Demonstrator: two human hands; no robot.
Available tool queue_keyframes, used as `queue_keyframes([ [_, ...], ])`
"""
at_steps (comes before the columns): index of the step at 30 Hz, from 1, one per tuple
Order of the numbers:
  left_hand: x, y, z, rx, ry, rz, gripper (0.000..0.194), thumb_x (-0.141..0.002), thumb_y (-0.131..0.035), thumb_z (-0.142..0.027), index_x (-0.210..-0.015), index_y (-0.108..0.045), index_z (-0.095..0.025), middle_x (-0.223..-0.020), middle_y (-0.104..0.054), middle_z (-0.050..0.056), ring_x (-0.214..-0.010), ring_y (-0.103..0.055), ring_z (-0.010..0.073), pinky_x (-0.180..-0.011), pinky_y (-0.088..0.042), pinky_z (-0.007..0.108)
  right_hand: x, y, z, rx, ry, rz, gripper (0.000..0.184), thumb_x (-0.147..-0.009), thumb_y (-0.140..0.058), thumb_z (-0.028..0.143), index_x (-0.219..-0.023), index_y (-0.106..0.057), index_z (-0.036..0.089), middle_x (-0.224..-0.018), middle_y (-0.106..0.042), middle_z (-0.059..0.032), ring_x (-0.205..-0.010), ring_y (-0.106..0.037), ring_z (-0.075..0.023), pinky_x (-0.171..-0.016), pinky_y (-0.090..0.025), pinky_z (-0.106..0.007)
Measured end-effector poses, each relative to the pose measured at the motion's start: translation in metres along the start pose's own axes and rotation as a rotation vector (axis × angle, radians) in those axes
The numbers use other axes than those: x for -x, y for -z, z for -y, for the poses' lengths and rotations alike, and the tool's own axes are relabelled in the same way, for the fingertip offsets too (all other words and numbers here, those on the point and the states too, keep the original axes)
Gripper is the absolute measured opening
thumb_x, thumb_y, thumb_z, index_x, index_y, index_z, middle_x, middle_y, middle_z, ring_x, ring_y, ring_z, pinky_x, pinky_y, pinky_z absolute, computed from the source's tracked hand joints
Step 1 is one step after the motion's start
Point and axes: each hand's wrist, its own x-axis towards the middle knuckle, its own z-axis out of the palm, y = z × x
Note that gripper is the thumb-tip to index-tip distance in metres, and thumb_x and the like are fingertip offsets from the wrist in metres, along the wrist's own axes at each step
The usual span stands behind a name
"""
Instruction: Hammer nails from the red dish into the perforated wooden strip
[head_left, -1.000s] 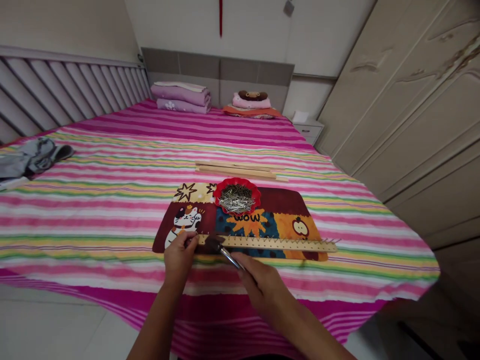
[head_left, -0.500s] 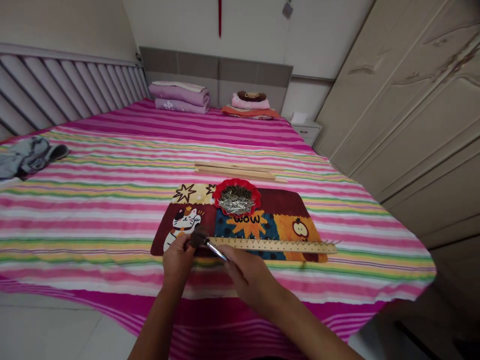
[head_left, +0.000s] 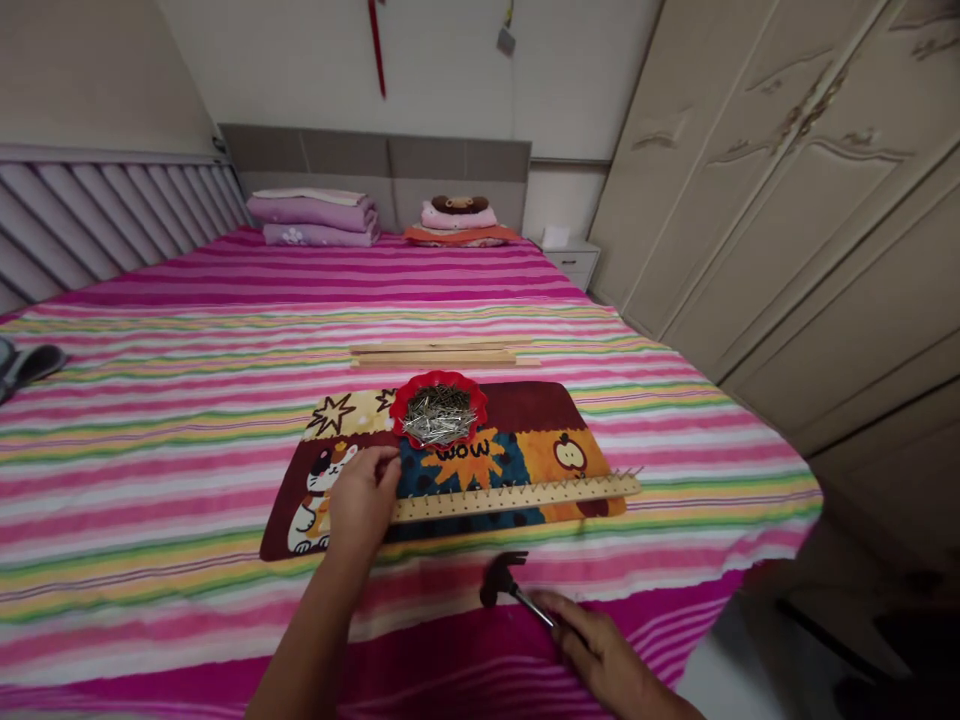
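Note:
My right hand (head_left: 596,645) grips a claw hammer (head_left: 532,605) by its handle, low over the bed's near edge; the dark head points up and left. My left hand (head_left: 364,495) is over the left part of a wooden strip (head_left: 517,497), its fingers curled together just below a red bowl (head_left: 481,410); anything between them is hidden. A row of nails (head_left: 551,490) stands in the strip, some leaning. The bowl holds a heap of loose nails (head_left: 439,420), silver in front and darker behind. Strip and bowl rest on a patterned mat (head_left: 525,410).
Several wooden strips (head_left: 435,356) lie beyond the mat on the striped bedspread (head_left: 187,420). Folded purple bedding (head_left: 315,215) and a smaller stack (head_left: 459,220) sit by the headboard. Dark grey cloth (head_left: 37,370) lies at far left; a wardrobe (head_left: 735,200) stands at right.
The hammer in my right hand has moved off the strip, down and right towards the bed's near edge. My left hand has shifted up towards the bowl. The view has turned slightly right.

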Motion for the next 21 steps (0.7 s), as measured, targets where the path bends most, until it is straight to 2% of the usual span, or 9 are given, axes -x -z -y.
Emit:
queue_keyframes([
  [2, -0.016, -0.016, -0.015, -0.094, -0.082, 0.07, 0.02, -0.078, -0.05, -0.026, -0.086, -0.067, -0.02, -0.091, -0.067, 0.004, -0.088, -0.059, 0.0195, -0.083, -0.045, 0.029, -0.001, 0.001, -0.003, -0.016, 0.008, -0.014, 0.04, -0.086, -0.04, 0.02, -0.122, -0.057, 0.02, -0.073, -0.065, -0.0001, -0.058, -0.058, -0.0138, -0.059, -0.049, -0.024],
  [5, -0.038, -0.04, -0.03, -0.297, -0.17, 0.193, 0.027, -0.082, -0.044, -0.022, -0.094, -0.068, -0.019, -0.099, -0.067, 0.007, -0.096, -0.058, 0.0202, -0.087, -0.044, 0.029, -0.003, 0.003, -0.002, -0.034, 0.028, -0.027, 0.041, -0.084, -0.04, 0.016, -0.12, -0.058, 0.022, -0.083, -0.067, -0.0007, -0.066, -0.06, -0.0145, -0.065, -0.049, -0.025],
  [7, -0.049, -0.053, -0.035, -0.402, -0.21, 0.264, 0.03, -0.082, -0.042, -0.021, -0.096, -0.068, -0.018, -0.101, -0.066, 0.009, -0.097, -0.059, 0.0207, -0.088, -0.044, 0.029, -0.003, 0.003, -0.001, -0.048, 0.026, -0.035, 0.041, -0.084, -0.04, 0.015, -0.12, -0.057, 0.023, -0.085, -0.067, -0.0005, -0.067, -0.06, -0.0143, -0.065, -0.048, -0.024],
  [10, -0.061, -0.066, -0.037, -0.466, -0.241, 0.31, 0.029, -0.08, -0.043, -0.018, -0.091, -0.07, -0.017, -0.097, -0.067, 0.012, -0.093, -0.06, 0.0229, -0.084, -0.045, 0.031, -0.003, 0.003, 0.0, -0.06, 0.02, -0.025, 0.04, -0.083, -0.04, 0.016, -0.12, -0.057, 0.023, -0.074, -0.063, 0.0016, -0.06, -0.055, -0.0127, -0.059, -0.046, -0.022],
  [14, -0.067, -0.071, -0.037, -0.521, -0.256, 0.35, 0.023, -0.076, -0.049, -0.018, -0.085, -0.069, -0.017, -0.09, -0.067, 0.013, -0.088, -0.061, 0.0239, -0.076, -0.045, 0.031, -0.004, 0.003, 0.002, -0.075, 0.011, -0.034, 0.04, -0.083, -0.04, 0.016, -0.118, -0.058, 0.023, -0.072, -0.061, 0.0017, -0.059, -0.053, -0.0122, -0.058, -0.045, -0.021],
  [21, -0.062, -0.065, -0.037, -0.466, -0.254, 0.36, 0.02, -0.078, -0.047, -0.021, -0.081, -0.067, -0.02, -0.088, -0.066, 0.009, -0.083, -0.06, 0.0203, -0.072, -0.042, 0.028, -0.003, 0.003, 0.003, -0.087, 0.009, -0.026, 0.04, -0.083, -0.039, 0.015, -0.117, -0.058, 0.023, -0.071, -0.058, 0.0026, -0.057, -0.05, -0.0114, -0.055, -0.041, -0.021],
])
